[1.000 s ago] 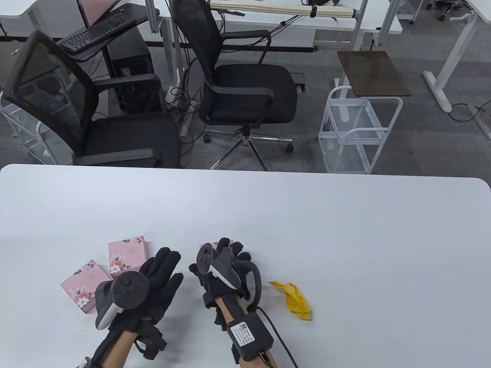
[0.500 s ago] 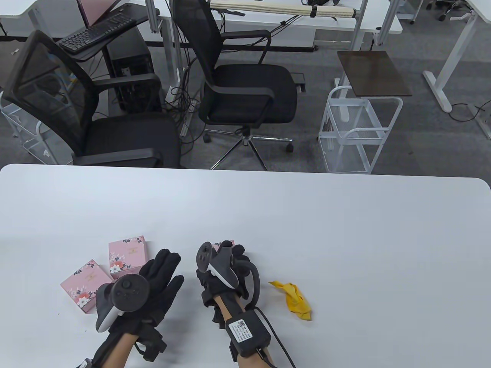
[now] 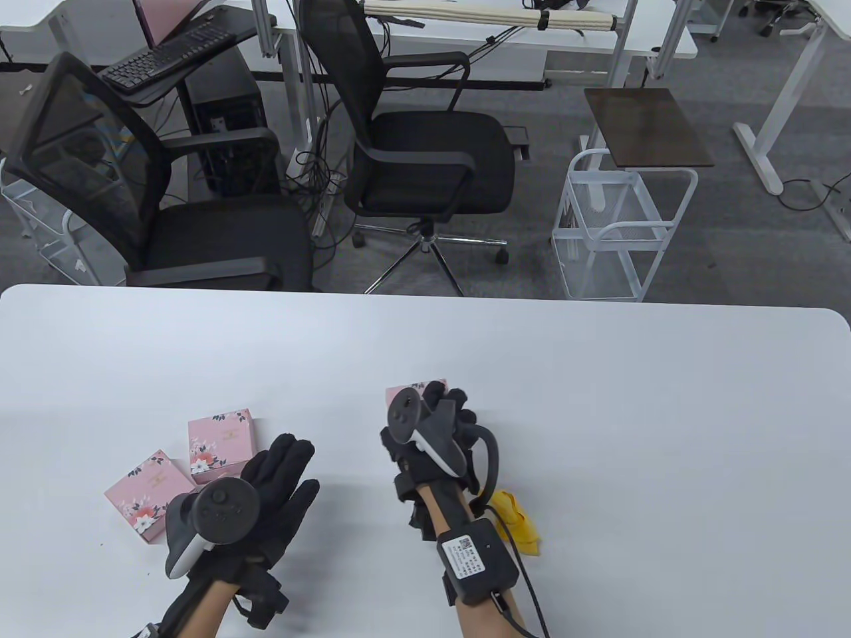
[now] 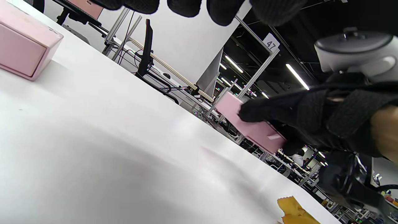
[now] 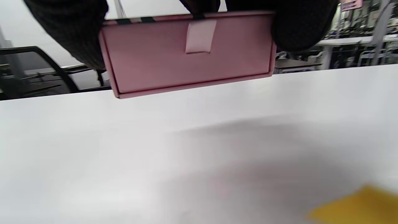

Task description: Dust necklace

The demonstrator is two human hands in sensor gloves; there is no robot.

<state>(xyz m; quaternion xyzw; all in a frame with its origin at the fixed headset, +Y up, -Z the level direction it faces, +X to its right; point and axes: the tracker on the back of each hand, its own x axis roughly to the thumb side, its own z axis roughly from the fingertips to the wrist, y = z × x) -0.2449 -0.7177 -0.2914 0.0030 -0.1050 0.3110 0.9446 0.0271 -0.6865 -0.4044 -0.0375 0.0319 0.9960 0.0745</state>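
Note:
No necklace shows in any view. My right hand grips a pink drawer-style box and holds it above the white table. In the right wrist view the box hangs between my fingers, its ribbon pull tab facing the camera. The left wrist view shows the same box off the tabletop. My left hand hovers with straight fingers and holds nothing. A crumpled yellow cloth lies on the table, partly hidden by my right forearm.
Two more pink floral boxes lie on the table just left of my left hand. One of them appears in the left wrist view. Office chairs and a white wire cart stand beyond the far edge.
My right hand has moved away and to the right, carrying the pink box up off the table, and its forearm now covers part of the yellow cloth. My left hand has barely moved.

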